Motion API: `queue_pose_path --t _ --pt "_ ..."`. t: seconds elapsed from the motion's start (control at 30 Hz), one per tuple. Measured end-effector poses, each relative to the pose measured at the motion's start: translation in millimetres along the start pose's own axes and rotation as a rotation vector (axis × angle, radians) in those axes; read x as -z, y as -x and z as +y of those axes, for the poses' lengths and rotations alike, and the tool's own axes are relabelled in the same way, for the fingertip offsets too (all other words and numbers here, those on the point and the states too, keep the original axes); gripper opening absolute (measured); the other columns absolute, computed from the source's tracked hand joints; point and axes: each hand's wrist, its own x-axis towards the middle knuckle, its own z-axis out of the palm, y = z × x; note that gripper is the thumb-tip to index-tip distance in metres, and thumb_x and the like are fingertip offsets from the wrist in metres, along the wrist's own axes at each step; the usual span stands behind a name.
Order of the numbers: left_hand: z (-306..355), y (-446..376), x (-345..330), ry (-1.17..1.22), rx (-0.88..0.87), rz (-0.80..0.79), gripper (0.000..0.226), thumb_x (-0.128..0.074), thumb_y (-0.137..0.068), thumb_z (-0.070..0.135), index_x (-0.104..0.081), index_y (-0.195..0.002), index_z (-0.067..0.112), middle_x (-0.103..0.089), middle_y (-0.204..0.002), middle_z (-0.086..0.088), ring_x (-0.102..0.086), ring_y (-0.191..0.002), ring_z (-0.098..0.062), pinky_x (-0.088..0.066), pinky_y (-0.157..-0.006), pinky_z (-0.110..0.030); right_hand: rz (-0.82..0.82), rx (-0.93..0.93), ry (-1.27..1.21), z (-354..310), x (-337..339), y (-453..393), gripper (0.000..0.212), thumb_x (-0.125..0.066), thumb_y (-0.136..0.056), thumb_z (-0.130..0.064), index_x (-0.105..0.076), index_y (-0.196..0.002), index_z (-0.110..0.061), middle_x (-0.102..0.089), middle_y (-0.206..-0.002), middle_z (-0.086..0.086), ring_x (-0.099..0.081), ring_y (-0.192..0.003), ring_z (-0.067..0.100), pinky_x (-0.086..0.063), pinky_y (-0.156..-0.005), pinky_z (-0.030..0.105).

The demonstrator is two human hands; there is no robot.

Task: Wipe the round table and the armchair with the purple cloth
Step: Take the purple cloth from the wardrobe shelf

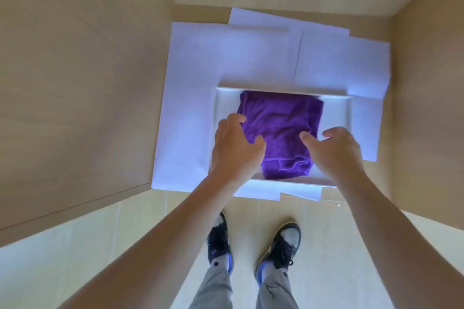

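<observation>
Bright, even light fills the scene, with a bluish glare washing out the white sheets point(226, 57) — their edges nearly vanish. Shadows are faint. Everything looks slightly soft, and the wide lens bends the wooden walls point(75, 83) outward.

Surface: light wooden shelf point(401, 108) between wooden side walls.
Directly on it: overlapping white paper sheets point(190, 98) covering most of it.
On the sheets, near edge: shallow white rectangular tray point(336, 118).
Below: pale tiled floor point(100, 246).
</observation>
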Motion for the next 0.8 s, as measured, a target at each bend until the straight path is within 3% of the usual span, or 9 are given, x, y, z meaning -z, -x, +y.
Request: queue_pose_path --t 0.1,0.17,0.23,0.27,0.3,0.37,0.5,0.7,0.8 --pt "-4.4 -17.1 -16.9 0.006 0.091 0.069 0.053 -0.070 -0.086 0.035 -0.043 -0.129 0.018 -0.050 -0.124 -0.003 -0.053 -0.113 -0.025 -0.047 -0.095 -0.041 -0.009 -0.112 0.015 4.4 -18.1 -10.5 0.051 -0.061 -0.089 -0.057 -0.055 -0.106 -0.009 -0.055 -0.095 0.008 -0.057 -0.090 0.031 -0.040 -0.069 0.035" --pt "-5.8 -18.6 -23.6 0.093 0.222 0.053 0.050 -0.071 -0.084 0.034 -0.044 -0.123 0.017 -0.057 -0.114 -0.004 -0.059 -0.102 -0.028 -0.051 -0.088 -0.041 -0.048 -0.133 -0.010 4.0 -28.9 -6.6 0.046 -0.060 -0.092 -0.051 -0.056 -0.104 -0.007 -0.057 -0.093 0.009 -0.056 -0.088 0.032 -0.040 -0.071 0.035" --pt "-2.8 -15.2 -24.2 0.138 0.292 0.021 0.021 -0.066 -0.083 0.024 -0.053 -0.097 0.016 -0.060 -0.084 0.001 -0.059 -0.078 -0.029 -0.050 -0.066 -0.034 -0.081 -0.117 -0.078 0.9 -30.0 2.1 0.036 -0.060 -0.095 -0.041 -0.058 -0.105 -0.006 -0.058 -0.091 0.005 -0.054 -0.088 0.031 -0.039 -0.074 0.034" --pt "3.1 -11.2 -20.3 0.144 0.307 0.005 0.014 -0.062 -0.082 0.017 -0.049 -0.076 0.015 -0.051 -0.064 0.006 -0.050 -0.064 -0.027 -0.040 -0.054 -0.031 -0.089 -0.094 -0.103 -4.5 -23.9 9.8 0.031 -0.061 -0.096 -0.038 -0.059 -0.102 -0.007 -0.058 -0.088 0.003 -0.056 -0.085 0.030 -0.040 -0.070 0.033" --pt "8.2 -8.2 -17.1 0.159 0.296 -0.014 0.028 -0.059 -0.081 0.013 -0.039 -0.062 0.016 -0.037 -0.049 0.011 -0.038 -0.055 -0.025 -0.030 -0.048 -0.029 -0.103 -0.077 -0.141 -9.6 -16.1 16.1 0.026 -0.061 -0.096 -0.035 -0.059 -0.098 -0.009 -0.059 -0.085 0.002 -0.058 -0.080 0.026 -0.039 -0.064 0.032" --pt "25.2 0.4 -1.9 0.179 0.278 -0.070 0.043 -0.058 -0.081 0.012 -0.025 -0.054 0.018 -0.020 -0.038 0.009 -0.024 -0.050 -0.020 -0.020 -0.047 -0.029 -0.113 -0.050 -0.213 -24.4 7.0 31.8 0.019 -0.060 -0.095 -0.031 -0.061 -0.094 -0.011 -0.060 -0.081 0.001 -0.056 -0.070 0.016 -0.037 -0.055 0.029" --pt "66.2 34.5 40.5 0.214 0.262 -0.090 0.037 -0.056 -0.089 0.019 -0.032 -0.060 0.017 -0.027 -0.054 0.006 -0.025 -0.053 -0.016 -0.021 -0.044 -0.024 -0.066 -0.039 -0.388 -53.6 65.8 82.2 0.021 -0.059 -0.093 -0.026 -0.063 -0.087 -0.005 -0.058 -0.074 0.003 -0.052 -0.065 0.019 -0.041 -0.057 0.030" --pt "159.4 134.7 114.3 0.451 0.227 -0.127 0.018 -0.049 -0.092 0.007 -0.040 -0.077 0.013 -0.031 -0.066 0.002 -0.028 -0.059 -0.014 -0.023 -0.051 -0.024 0.058 0.001 -0.695 -79.4 176.5 201.3 0.018 -0.064 -0.091 -0.019 -0.063 -0.083 -0.003 -0.060 -0.071 0.005 -0.056 -0.068 0.022 -0.049 -0.065 0.037" --pt "202.1 207.4 144.6 0.504 0.134 -0.176 0.011 -0.052 -0.091 0.007 -0.048 -0.081 0.011 -0.045 -0.071 0.004 -0.039 -0.061 -0.013 -0.032 -0.047 -0.017 0.124 0.026 -0.830 -87.8 237.6 284.3 0.027 -0.068 -0.080 -0.034 -0.067 -0.088 -0.007 -0.069 -0.080 0.015 -0.064 -0.075 0.034 -0.056 -0.071 0.042"
